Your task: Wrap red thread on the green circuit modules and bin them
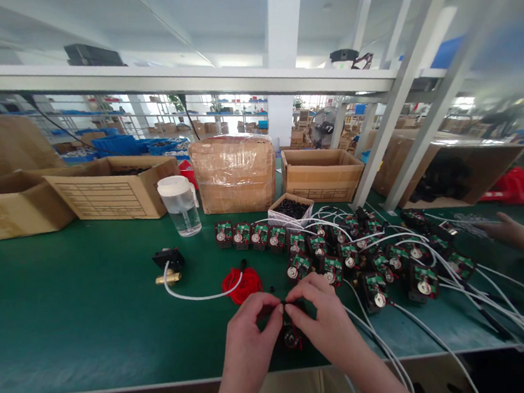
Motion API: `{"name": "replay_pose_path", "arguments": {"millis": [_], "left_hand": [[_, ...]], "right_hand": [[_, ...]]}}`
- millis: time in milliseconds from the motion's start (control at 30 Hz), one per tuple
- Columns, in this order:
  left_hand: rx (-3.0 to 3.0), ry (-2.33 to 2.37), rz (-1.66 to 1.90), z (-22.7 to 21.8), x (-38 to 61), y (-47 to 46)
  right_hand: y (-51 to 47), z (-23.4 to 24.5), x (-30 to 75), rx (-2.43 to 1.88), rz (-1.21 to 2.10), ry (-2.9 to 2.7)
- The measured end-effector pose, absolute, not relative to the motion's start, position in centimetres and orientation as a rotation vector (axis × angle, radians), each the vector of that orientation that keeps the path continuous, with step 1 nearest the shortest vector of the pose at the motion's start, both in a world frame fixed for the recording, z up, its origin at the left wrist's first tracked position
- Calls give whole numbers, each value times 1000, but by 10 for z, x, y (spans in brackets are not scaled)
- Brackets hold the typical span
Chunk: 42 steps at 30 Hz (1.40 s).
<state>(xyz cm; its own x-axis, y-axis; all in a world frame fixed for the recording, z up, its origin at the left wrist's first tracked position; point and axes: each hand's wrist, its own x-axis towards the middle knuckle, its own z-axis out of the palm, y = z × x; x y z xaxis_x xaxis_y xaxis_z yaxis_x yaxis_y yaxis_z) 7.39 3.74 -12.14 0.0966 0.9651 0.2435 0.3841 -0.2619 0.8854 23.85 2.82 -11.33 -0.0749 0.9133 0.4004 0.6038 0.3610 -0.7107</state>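
My left hand (253, 327) and my right hand (320, 313) meet near the front edge of the green table. Thumbs and forefingers of both are pinched together around something small and dark, mostly hidden by the fingertips. Just below them lies a black device housing (291, 337) with red wires and a round metallic piece, partly covered by my hands. Beyond my left hand sits a bundle of red wire (242, 284), with a white cable crossing to its edge. Several similar open black housings (331, 269) with green circuit boards stand in rows beyond my right hand.
A black unit with a brass fitting (169, 276) lies at left. Farther back stand a water jug (180, 206), a small box of black parts (290, 209) and cardboard boxes (233, 174). White cables (429, 335) spread rightward. Another person's hand (512, 234) reaches in from the right.
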Motion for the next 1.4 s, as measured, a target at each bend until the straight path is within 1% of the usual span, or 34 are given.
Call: {"name": "replay_pose_path", "arguments": {"millis": [167, 400, 833, 967, 1233, 1400], "left_hand": [[1731, 1335, 1138, -122, 74, 37], [1753, 1318, 1138, -123, 73, 39], [1752, 1296, 1162, -125, 73, 39], [1762, 1290, 1169, -126, 73, 38], [1758, 1310, 1171, -126, 74, 39], [1745, 1302, 1194, -131, 74, 37]], "right_hand": [[28, -116, 234, -1356, 449, -1758], [19, -117, 234, -1354, 173, -1856], [20, -133, 245, -1400, 139, -1800], [18, -135, 246, -1425, 179, -1756], [19, -141, 248, -1362, 505, -1592], [15, -144, 250, -1305, 591, -1534]]}}
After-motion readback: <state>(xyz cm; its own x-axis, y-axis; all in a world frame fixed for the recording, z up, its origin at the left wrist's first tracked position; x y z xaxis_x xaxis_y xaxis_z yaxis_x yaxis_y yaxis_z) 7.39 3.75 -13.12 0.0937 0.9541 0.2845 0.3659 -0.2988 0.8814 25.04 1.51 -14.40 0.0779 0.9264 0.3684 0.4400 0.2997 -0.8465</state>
